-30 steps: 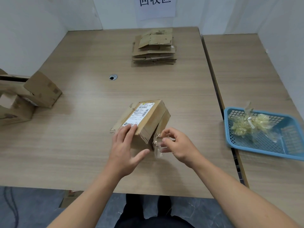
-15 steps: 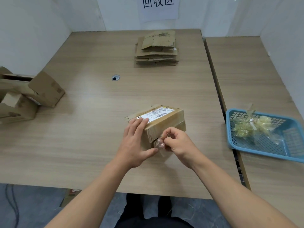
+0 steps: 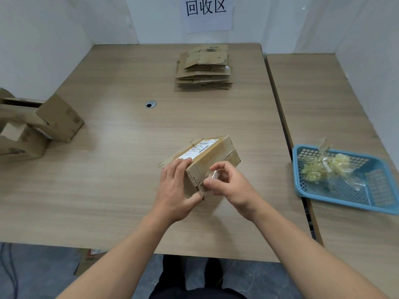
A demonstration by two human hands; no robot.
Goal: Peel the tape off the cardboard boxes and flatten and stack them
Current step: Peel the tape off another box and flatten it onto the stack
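My left hand (image 3: 174, 190) clamped box (image 3: 216, 154) at near corner. My right hand (image 3: 226, 186), nearer tape (image 3: 212, 175), pinched it on near end face; box's length ran away far-right.

The brown cardboard box (image 3: 212, 157), with a white shipping label (image 3: 197, 148) on its top face, lay closed and turned at an angle, nearer than the cable hole (image 3: 150, 104) and to its right. The left hand (image 3: 177, 190) gripped its near corner, and the right hand (image 3: 226, 184) pinched a crumpled strip of clear tape (image 3: 212, 175) at its near end face. A stack of flattened boxes (image 3: 203, 70) lay beyond the hole, to its right. Several unflattened boxes (image 3: 60, 117), some with flaps open, stood well to its left.
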